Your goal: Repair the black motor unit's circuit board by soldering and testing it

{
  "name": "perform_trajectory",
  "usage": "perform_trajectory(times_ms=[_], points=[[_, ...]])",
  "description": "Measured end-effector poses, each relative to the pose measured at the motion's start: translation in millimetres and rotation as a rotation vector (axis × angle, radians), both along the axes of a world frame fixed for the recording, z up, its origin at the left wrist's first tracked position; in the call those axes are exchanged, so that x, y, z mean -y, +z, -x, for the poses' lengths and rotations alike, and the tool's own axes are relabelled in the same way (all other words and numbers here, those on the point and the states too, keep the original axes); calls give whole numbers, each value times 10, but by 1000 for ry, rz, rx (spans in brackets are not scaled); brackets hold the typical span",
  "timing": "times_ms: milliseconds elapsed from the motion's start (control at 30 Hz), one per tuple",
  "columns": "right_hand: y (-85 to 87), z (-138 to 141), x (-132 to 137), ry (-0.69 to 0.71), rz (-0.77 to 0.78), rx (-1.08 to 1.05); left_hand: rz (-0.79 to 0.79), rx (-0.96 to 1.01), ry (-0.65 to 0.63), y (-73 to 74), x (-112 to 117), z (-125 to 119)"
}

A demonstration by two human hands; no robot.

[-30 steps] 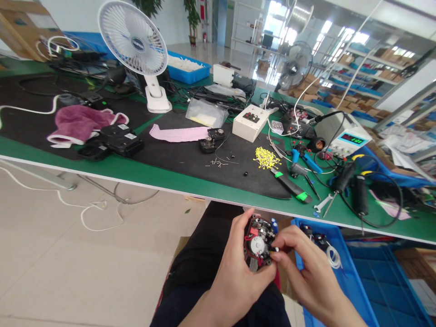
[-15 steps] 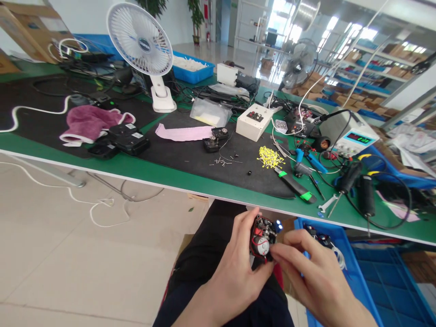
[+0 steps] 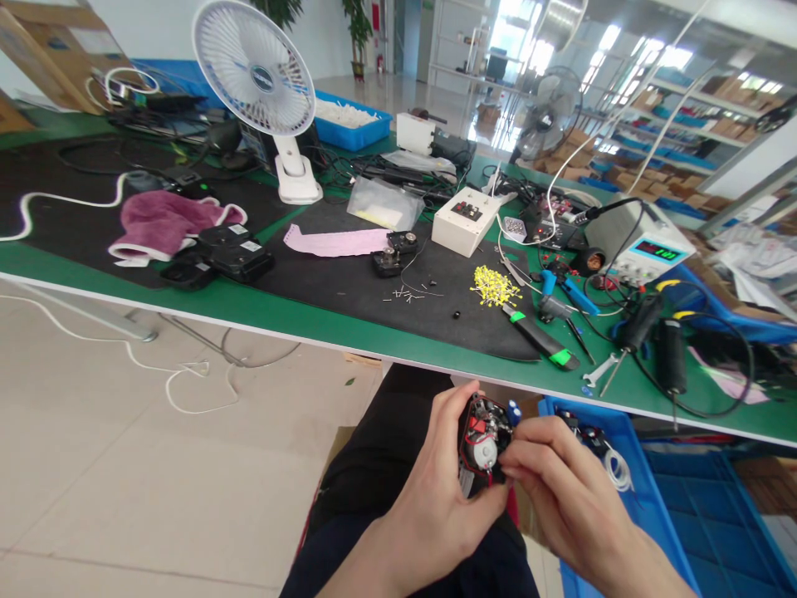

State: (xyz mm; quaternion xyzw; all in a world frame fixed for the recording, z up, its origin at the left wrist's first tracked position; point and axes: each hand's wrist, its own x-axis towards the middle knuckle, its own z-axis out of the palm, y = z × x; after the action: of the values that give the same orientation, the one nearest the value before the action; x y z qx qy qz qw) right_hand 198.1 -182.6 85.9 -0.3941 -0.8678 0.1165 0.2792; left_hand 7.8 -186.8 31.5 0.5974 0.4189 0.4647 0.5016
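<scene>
Above my lap, my left hand (image 3: pixel 429 490) is wrapped round a small black device housing (image 3: pixel 464 453), its open side facing up. Inside sit a round silver motor (image 3: pixel 485 453), a red part and thin red wires. Two small blue cylindrical parts (image 3: pixel 514 411) stick out at its upper right corner. My right hand (image 3: pixel 566 486) has thumb and fingers pinched together at the housing's right edge; whatever lies between the fingertips is hidden. On the bench beyond lies a similar black assembly (image 3: pixel 389 262) with loose screws (image 3: pixel 408 294) near it.
The green bench (image 3: pixel 311 332) edge runs just beyond my hands. On it are a white fan (image 3: pixel 255 75), yellow-tipped parts (image 3: pixel 494 286), a utility knife (image 3: pixel 539 339), blue-handled pliers (image 3: pixel 579 295), screwdrivers (image 3: pixel 671 357) and a power supply (image 3: pixel 651 249). A blue bin (image 3: pixel 653 531) stands below right.
The device has shifted slightly right in my left hand, and the blue parts have turned a little. My right hand's fingers have moved slightly up along the housing's edge, still pinched.
</scene>
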Motion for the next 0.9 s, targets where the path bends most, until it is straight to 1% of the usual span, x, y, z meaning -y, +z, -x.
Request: perform_trajectory(times_ms=[100, 167, 233, 300, 367, 400, 467, 567, 700, 800, 900], points=[[59, -36, 29, 9, 34, 77, 6, -4, 4, -12, 1, -22], [98, -62, 55, 22, 48, 139, -32, -17, 53, -21, 10, -52], [116, -84, 72, 31, 58, 147, -42, 10, 99, -16, 20, -82], [110, -92, 76, 34, 61, 124, 22, 86, 90, 0, 27, -101], [96, -80, 68, 43, 86, 124, 107, 161, 46, 16, 30, -105], [93, -67, 62, 48, 104, 130, 130, 179, 35, 20, 30, -102], [104, -27, 51, 55, 128, 139, 121, 165, 60, 20, 29, -89], [164, 36, 36, 44, 66, 123, 47, 96, 120, 11, 27, -58], [257, 38, 12, 10, -39, 57, -35, 42, 119, 16, 24, -18], [270, -16, -9, -29, -66, -54, -47, 25, 120, 25, 19, -11], [239, -29, -33, -63, -46, -109, -14, 28, 104, 24, 12, -24]])
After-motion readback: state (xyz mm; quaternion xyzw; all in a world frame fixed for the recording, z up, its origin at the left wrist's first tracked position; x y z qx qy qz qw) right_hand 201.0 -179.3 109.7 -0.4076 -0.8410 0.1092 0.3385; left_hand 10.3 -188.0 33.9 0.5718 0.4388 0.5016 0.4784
